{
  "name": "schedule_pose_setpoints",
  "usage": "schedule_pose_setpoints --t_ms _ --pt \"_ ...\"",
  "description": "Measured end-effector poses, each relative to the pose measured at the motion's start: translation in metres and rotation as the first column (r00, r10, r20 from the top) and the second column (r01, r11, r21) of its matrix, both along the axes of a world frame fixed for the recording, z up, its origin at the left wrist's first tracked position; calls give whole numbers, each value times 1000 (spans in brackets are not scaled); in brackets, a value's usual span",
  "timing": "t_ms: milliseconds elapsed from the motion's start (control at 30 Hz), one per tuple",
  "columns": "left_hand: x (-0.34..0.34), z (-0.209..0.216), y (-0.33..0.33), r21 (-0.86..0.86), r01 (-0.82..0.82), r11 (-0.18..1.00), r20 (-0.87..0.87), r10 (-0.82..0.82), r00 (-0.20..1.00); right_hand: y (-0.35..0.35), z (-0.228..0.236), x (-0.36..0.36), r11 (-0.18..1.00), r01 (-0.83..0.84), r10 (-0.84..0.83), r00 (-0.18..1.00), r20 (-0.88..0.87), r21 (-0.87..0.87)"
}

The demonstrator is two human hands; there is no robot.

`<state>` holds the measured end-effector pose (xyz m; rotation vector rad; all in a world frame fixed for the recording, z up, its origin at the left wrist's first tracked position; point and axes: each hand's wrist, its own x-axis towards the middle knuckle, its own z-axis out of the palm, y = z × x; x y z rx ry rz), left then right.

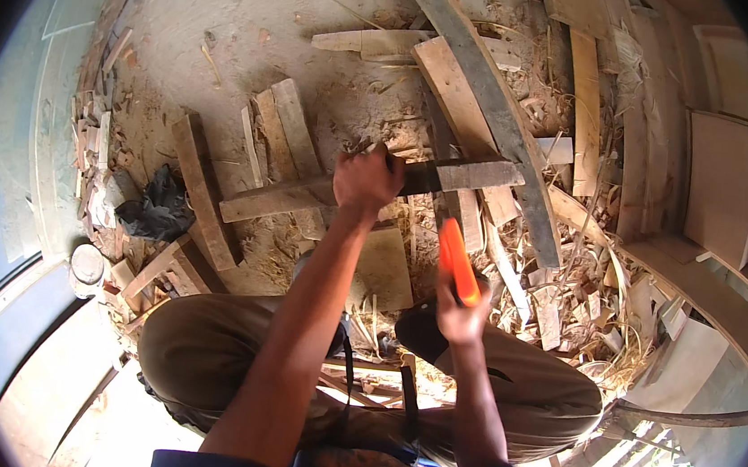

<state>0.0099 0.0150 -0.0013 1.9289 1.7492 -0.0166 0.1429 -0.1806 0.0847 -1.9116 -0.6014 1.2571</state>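
My left hand point(367, 179) is closed around a length of wood point(278, 200) that lies crosswise in front of my knees. In my right hand point(461, 309) is the orange handle of a handsaw point(459, 261), slightly blurred. Its dark, narrow blade points away from me and meets the wood to the right of my left hand. The right end of the wood point(479, 174) looks paler and reaches to a long curved grey board point(495, 101). Whether the blade has cut into the wood I cannot tell.
Loose planks point(290, 126) lie ahead on the dusty ground, with another thick piece point(203, 186) to the left. A black plastic bag point(158, 205) rests among scraps. Wood offcuts and shavings point(575, 298) pile up at right. Wooden panels point(722, 186) stand along the right side.
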Motion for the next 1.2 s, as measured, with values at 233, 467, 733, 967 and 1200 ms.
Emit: schedule_pose_setpoints --t_ms 233,467,733,967,1200 --pt "-7 -13 -2 98 19 995 -42 -14 999 -100 35 4 972 -172 146 975 166 158" --pt "2 -13 2 94 -28 995 -54 34 998 -5 -61 -6 940 -208 167 972 167 269" --pt "-5 -15 6 196 13 980 -35 -6 999 -119 -28 10 965 235 -193 937 -292 117" --pt "-3 -10 2 127 20 992 -26 -16 1000 -48 -51 -3 933 -210 163 971 177 292" --pt "-1 -8 2 95 28 995 -51 -23 998 -72 -17 3 981 -109 98 992 79 160"
